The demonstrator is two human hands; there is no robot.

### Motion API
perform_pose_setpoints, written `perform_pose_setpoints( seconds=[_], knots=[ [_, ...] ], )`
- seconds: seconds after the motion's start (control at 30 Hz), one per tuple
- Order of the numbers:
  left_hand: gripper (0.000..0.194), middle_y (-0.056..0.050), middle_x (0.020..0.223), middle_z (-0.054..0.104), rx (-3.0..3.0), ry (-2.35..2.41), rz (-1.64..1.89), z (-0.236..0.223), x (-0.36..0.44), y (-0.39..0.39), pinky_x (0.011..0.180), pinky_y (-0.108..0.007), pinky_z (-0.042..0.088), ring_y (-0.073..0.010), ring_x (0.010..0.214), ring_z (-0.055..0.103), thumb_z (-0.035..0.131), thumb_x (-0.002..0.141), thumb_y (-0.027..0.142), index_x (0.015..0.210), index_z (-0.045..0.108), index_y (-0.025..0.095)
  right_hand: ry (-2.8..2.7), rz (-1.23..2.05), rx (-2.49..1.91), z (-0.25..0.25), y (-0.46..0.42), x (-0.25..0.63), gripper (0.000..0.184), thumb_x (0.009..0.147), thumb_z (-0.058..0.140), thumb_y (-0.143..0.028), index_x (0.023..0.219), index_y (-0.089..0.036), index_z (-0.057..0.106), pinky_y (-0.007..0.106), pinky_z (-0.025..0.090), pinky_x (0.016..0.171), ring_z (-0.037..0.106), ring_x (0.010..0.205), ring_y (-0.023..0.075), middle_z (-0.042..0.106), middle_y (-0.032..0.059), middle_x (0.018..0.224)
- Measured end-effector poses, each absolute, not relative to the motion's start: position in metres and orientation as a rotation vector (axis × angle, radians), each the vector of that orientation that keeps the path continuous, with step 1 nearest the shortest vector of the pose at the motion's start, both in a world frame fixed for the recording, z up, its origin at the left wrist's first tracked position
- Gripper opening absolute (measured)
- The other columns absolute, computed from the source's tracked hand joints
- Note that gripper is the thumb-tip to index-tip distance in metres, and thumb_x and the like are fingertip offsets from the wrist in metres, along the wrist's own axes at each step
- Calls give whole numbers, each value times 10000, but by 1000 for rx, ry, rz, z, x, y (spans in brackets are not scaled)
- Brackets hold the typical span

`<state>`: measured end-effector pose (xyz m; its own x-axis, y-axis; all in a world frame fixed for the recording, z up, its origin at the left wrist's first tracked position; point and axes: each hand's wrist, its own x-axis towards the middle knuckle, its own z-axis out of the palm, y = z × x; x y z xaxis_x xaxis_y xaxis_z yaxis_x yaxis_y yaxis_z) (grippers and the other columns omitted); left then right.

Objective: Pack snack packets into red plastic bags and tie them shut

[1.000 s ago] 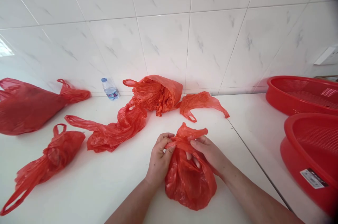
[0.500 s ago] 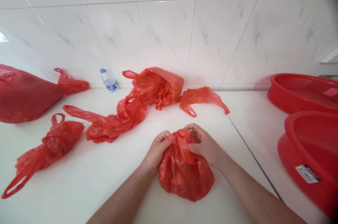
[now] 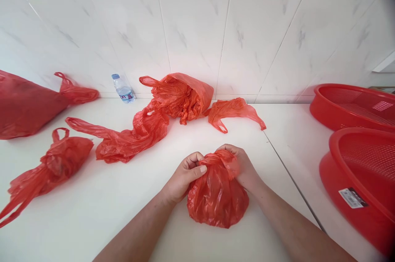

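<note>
The left hand (image 3: 187,175) pinches the bag (image 3: 217,202) at one side of its gathered top, thumb laid out along the plastic over bent fingers. The right hand (image 3: 247,171) grips the other side of that top, its thumb partly veiled by a flap of film and its fingers mostly hidden behind. The bag sits on the surface (image 3: 173,233) between the forearms, its rounded bottom toward the person.

A second ago a loose end stuck out beyond the hands and right fingers showed within the folds; now the top is bunched low between both hands. Half a second ago the right thumb lay bare over the strip. The bottle (image 3: 124,91), the pile (image 3: 185,99) by the wall and the front basket (image 3: 339,175) keep their places.
</note>
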<state>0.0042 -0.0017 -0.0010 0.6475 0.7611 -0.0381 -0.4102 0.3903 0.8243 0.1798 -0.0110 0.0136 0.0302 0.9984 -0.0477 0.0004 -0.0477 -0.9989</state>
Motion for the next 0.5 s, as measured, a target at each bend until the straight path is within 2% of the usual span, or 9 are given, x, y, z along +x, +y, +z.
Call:
perform_pose_setpoints(
  seconds=[0.23,0.4,0.5],
  knots=[
    [221,1,776,582,1031,453,766,-2,5,-2,611,-235,416,-101,644,545,687,759,293,781,510,164,-958,1288,-1235,16,-10,181,58,598,607,-175,649,-204,602,290,450,593,558,605,149,634,-16,652],
    [274,7,796,578,1080,470,753,-1,7,-2,634,-241,423,-100,663,538,715,729,303,756,478,169,-942,1321,-1199,16,-10,183,224,581,685,-196,794,-211,615,273,429,543,544,544,129,626,-30,640],
    [288,6,782,574,1093,489,754,-2,7,-1,630,-241,422,-100,653,535,714,727,322,749,470,170,-938,1353,-1155,16,-12,184,269,570,722,-184,815,-209,615,261,423,545,536,539,115,614,-40,639]
  ],
)
